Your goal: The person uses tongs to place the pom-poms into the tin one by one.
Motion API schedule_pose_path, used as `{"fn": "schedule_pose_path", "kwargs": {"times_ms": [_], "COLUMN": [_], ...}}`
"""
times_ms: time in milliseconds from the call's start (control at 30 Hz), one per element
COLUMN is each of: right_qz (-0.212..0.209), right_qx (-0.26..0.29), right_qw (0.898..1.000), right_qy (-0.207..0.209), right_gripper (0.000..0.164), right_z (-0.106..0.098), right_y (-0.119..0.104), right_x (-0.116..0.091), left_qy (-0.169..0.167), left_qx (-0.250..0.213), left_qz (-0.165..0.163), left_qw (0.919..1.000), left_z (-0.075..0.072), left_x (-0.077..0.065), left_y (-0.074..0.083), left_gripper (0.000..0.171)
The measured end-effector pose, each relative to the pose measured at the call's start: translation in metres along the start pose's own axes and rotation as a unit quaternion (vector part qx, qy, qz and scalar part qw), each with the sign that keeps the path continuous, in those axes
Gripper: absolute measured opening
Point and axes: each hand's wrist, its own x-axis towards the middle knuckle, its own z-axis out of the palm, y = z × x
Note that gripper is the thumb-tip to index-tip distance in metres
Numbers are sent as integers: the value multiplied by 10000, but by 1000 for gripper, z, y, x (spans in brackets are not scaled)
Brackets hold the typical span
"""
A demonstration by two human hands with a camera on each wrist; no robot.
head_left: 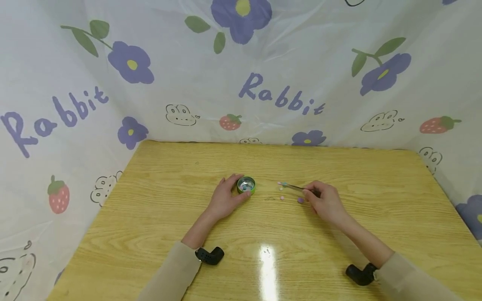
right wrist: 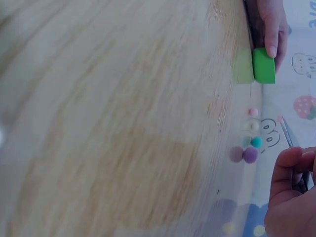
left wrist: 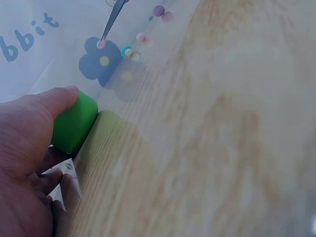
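My left hand holds a small round green tin on the table, thumb and fingers on either side of it. Several small pieces lie inside the tin. In my right hand a pair of metal tweezers is pinched, pointing left. A pink pom-pom sits between the tweezer tips, raised off the table. Below and around the tips lie a teal pom-pom, a white one, another pink pom-pom and a larger purple pom-pom near the right fingers.
The wooden table reaches back to a white patterned cloth that hangs behind it and at both sides. Black wrist-worn devices sit at both sleeve cuffs, low over the table.
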Motion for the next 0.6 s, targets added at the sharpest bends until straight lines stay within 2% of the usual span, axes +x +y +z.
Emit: {"fn": "schedule_pose_path", "kwargs": {"times_ms": [600], "right_qz": [-125], "right_qx": [444], "right_qw": [9989], "right_qy": [-74], "right_gripper": [12], "right_z": [27], "right_y": [-19], "right_x": [8], "left_qy": [-22], "left_qx": [34], "left_qz": [-51], "left_qw": [10000], "left_z": [-1], "left_x": [-1], "left_y": [3], "left_gripper": [62]}}
